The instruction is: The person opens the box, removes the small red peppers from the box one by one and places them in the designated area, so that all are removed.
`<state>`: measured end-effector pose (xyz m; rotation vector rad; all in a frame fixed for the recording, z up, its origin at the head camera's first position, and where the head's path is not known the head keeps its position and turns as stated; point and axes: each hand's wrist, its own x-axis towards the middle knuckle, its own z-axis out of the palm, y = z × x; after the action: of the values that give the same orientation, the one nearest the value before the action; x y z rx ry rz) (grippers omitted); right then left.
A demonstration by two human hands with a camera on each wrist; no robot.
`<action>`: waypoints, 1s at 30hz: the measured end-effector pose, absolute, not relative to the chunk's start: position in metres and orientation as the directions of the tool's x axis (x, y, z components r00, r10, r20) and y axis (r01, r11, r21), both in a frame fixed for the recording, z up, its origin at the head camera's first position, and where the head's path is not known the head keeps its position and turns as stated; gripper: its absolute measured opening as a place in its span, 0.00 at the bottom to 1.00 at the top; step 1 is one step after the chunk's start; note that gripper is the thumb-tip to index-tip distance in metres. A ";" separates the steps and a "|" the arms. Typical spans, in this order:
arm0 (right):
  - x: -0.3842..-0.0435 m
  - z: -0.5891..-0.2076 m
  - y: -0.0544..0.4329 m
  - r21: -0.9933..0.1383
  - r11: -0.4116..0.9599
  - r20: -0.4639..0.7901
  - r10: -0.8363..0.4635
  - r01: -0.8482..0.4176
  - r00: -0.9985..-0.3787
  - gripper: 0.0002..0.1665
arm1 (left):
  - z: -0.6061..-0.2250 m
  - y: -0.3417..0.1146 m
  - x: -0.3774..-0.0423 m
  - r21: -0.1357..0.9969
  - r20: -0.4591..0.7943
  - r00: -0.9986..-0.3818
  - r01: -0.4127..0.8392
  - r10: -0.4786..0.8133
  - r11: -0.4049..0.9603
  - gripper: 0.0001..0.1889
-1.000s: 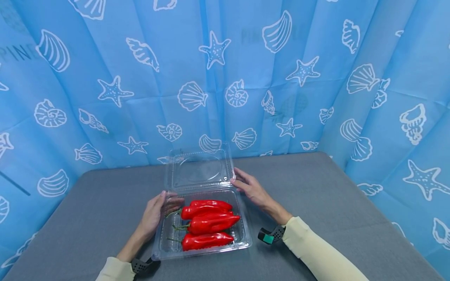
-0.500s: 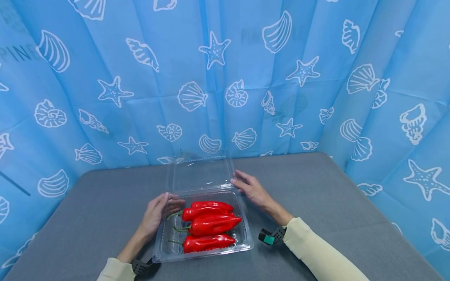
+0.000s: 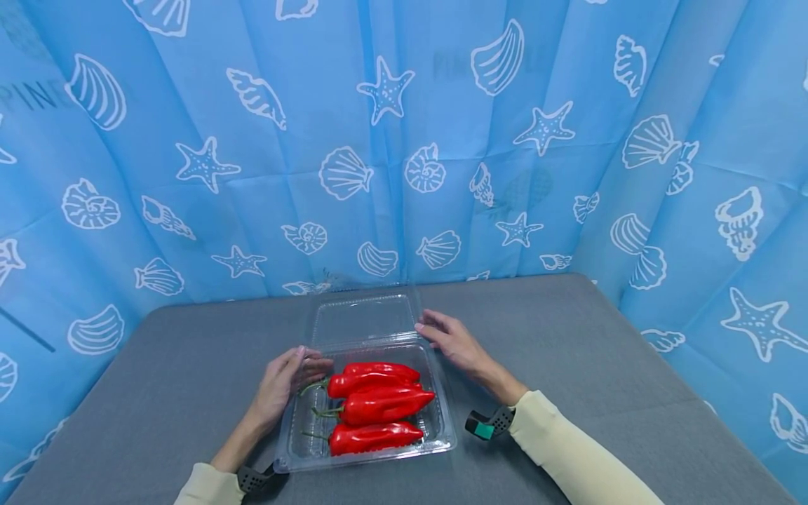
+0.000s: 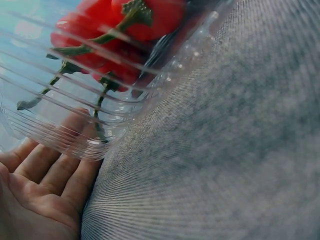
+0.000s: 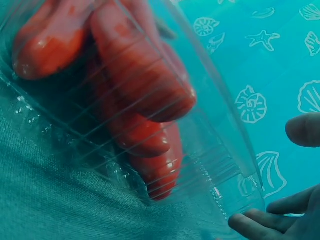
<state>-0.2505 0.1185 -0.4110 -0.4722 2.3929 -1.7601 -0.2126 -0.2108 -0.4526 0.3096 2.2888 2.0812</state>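
A clear plastic clamshell container (image 3: pixel 293 442) sits on the grey table, holding several red peppers (image 3: pixel 381 405) with green stems. Its transparent lid (image 3: pixel 366 317) leans back on the far side, folded away from the tray. At the far left corner, my left hand (image 3: pixel 278 386) has its fingers behind the container's wall, seen through the plastic. The left wrist view shows those fingers (image 4: pixel 55 172) fairly straight, against or very near the ribbed side. My right hand (image 3: pixel 454 341) is beside the hinge at the far right; thumb and fingers are spread apart, fingertips at the lid's edge.
A grey cloth-covered table (image 3: pixel 568 351) extends around the container. Behind and to the right hangs a blue curtain (image 3: pixel 391 175) with white shells and starfish. A black wrist strap (image 3: pixel 499 421) sits on each wrist.
The lid has tipped further back and down toward the table. The container and both hands have shifted only slightly.
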 end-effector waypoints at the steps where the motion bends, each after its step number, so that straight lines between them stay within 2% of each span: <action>1: -0.250 -0.411 0.119 -0.947 0.275 0.072 -0.327 -0.168 -0.942 0.39 | -0.453 -0.211 -0.213 0.988 0.111 -0.979 0.127 0.170 0.084 0.26; 15: -0.250 -0.401 0.125 -0.867 0.450 0.091 -0.276 -0.212 -0.957 0.36 | -0.453 -0.212 -0.213 0.984 0.138 -0.975 0.155 0.175 0.085 0.26; 22: -0.247 -0.391 0.127 -0.855 0.450 0.134 -0.291 -0.259 -0.947 0.33 | -0.453 -0.212 -0.213 0.982 0.147 -0.972 0.165 0.183 0.088 0.27; 30: -0.241 -0.382 0.127 -0.846 0.406 0.186 -0.382 -0.345 -0.905 0.29 | -0.453 -0.213 -0.212 0.983 0.146 -0.972 0.164 0.186 0.086 0.27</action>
<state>-0.2414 0.1268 -0.3820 -0.6730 2.6031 -1.5521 -0.2125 -0.2126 -0.4532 0.3716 2.3024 2.0805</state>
